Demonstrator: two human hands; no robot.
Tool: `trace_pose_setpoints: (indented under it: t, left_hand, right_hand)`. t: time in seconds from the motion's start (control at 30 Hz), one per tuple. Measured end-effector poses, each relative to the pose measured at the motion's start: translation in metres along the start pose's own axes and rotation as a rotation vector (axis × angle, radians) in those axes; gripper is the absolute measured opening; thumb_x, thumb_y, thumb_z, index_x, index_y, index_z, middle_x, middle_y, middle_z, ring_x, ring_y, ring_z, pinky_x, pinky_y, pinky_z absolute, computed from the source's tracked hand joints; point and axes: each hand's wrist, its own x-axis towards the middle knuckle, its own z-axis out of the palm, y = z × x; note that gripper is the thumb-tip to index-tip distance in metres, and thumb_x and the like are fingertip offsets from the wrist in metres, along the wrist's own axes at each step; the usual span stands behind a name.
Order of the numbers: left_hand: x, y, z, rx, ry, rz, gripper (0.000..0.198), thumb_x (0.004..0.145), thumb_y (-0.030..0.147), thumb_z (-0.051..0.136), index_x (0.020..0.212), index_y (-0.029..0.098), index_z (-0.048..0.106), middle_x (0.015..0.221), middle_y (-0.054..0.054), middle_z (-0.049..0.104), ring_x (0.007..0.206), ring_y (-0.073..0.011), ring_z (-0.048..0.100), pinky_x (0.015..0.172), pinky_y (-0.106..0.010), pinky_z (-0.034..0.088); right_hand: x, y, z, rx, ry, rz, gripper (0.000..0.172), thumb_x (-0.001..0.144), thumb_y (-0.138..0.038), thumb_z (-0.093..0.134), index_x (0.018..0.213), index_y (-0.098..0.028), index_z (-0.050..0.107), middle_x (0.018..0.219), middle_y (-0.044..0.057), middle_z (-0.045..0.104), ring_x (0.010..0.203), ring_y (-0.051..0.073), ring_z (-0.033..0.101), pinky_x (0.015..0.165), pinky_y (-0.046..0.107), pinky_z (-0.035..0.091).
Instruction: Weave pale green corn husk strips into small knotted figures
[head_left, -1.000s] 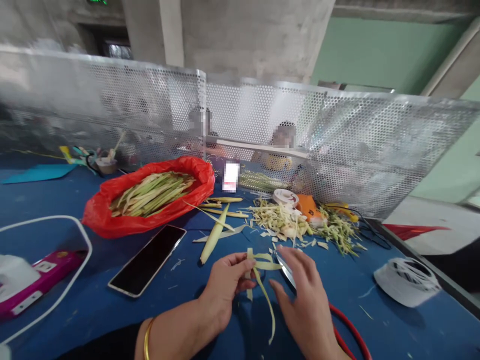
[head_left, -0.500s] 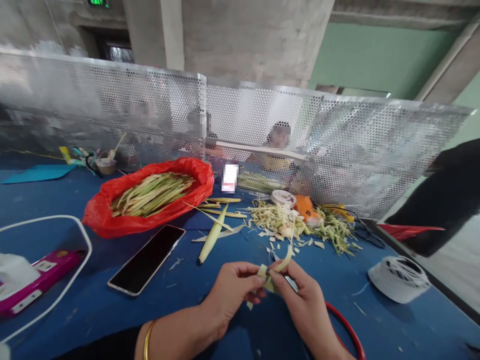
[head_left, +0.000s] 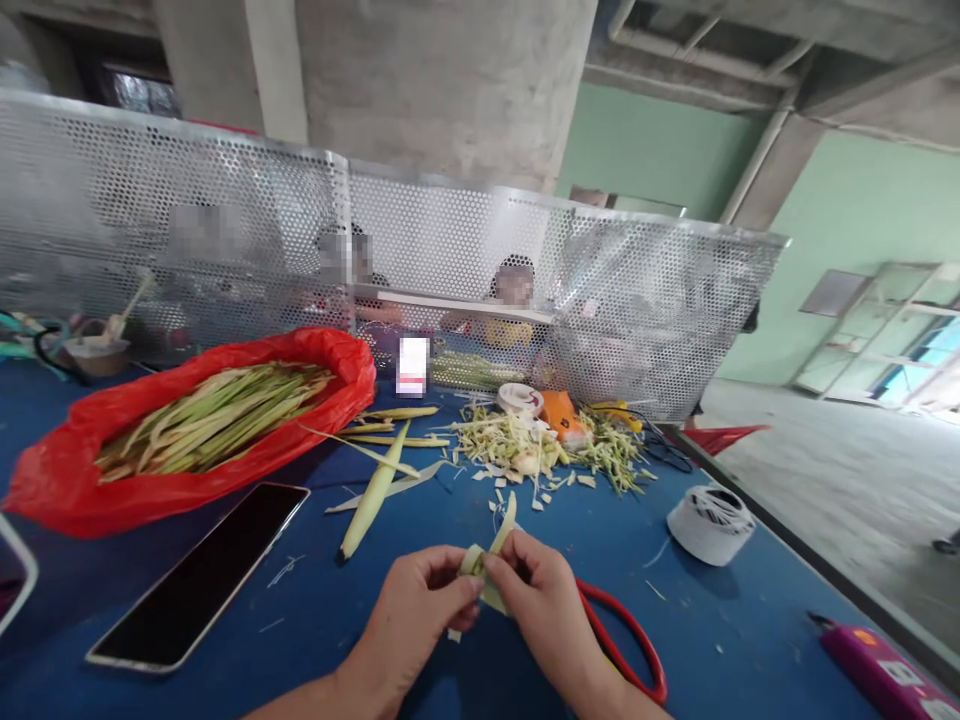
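My left hand (head_left: 431, 600) pinches a pale green strip of plant leaf (head_left: 471, 560) that bends into a small loop or fold between my fingertips. The fingers of my right hand (head_left: 536, 590) close on the same strip, and one end sticks up above them. Both hands meet just over the blue table. A red looped handle (head_left: 654, 655), apparently of scissors, shows beside and below my right wrist; the rest of it is hidden by the hand. Ahead on the left lies a pale pointed leaf bundle (head_left: 375, 495) with a dark tip.
A red plastic bag (head_left: 56, 495) of long leaf strips lies left, behind a black phone (head_left: 202, 575). Leaf scraps (head_left: 495, 440), tape (head_left: 520, 400) and an orange packet (head_left: 559, 415) sit ahead. At right are a white spool (head_left: 710, 530) and purple object (head_left: 889, 665). A perforated metal screen (head_left: 450, 240) stands behind.
The view has turned right, so the table things sit further left. The leaf strip now curls more visibly between my fingertips, and both hands keep hold of it.
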Motion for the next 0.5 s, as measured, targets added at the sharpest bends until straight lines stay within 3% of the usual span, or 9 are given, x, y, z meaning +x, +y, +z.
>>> trace_pose_setpoints:
  t: [0.13,0.27,0.37,0.5]
  left_hand:
    - [-0.001,0.006,0.000,-0.045,0.041,-0.016,0.043,0.053,0.045,0.083,0.080,0.013,0.074,0.064,-0.003,0.066,0.057,-0.0130,0.057,0.060,-0.025,0.048]
    - [-0.002,0.016,-0.004,-0.143,0.117,-0.049,0.037,0.054,0.040,0.084,0.079,0.014,0.073,0.064,-0.002,0.065,0.059,-0.0119,0.058,0.062,-0.023,0.050]
    - [-0.002,0.021,-0.006,-0.182,0.126,-0.074,0.032,0.056,0.035,0.084,0.076,0.014,0.072,0.063,-0.001,0.064,0.059,-0.0112,0.058,0.061,-0.022,0.050]
    - [-0.002,0.023,-0.005,-0.213,0.090,-0.103,0.023,0.062,0.029,0.081,0.075,0.014,0.070,0.063,-0.001,0.064,0.058,-0.0103,0.057,0.061,-0.022,0.051]
  right_hand:
    - [0.001,-0.002,-0.002,0.087,-0.026,0.064,0.032,0.079,-0.041,0.060,0.060,-0.020,0.045,0.054,-0.007,0.038,0.052,0.010,0.032,0.048,0.022,0.026]
    - [0.002,-0.018,-0.015,0.117,-0.070,-0.007,0.019,0.075,-0.034,0.067,0.081,-0.018,0.060,0.060,-0.006,0.051,0.056,0.011,0.043,0.054,0.021,0.035]
    - [0.002,-0.029,-0.027,0.146,-0.201,-0.045,0.017,0.075,-0.030,0.069,0.087,-0.017,0.070,0.065,-0.003,0.059,0.062,0.012,0.050,0.060,0.022,0.039]
    - [0.002,-0.036,-0.037,0.352,-0.368,0.095,0.015,0.078,-0.029,0.067,0.079,-0.017,0.077,0.064,0.000,0.063,0.060,0.011,0.051,0.059,0.021,0.039]
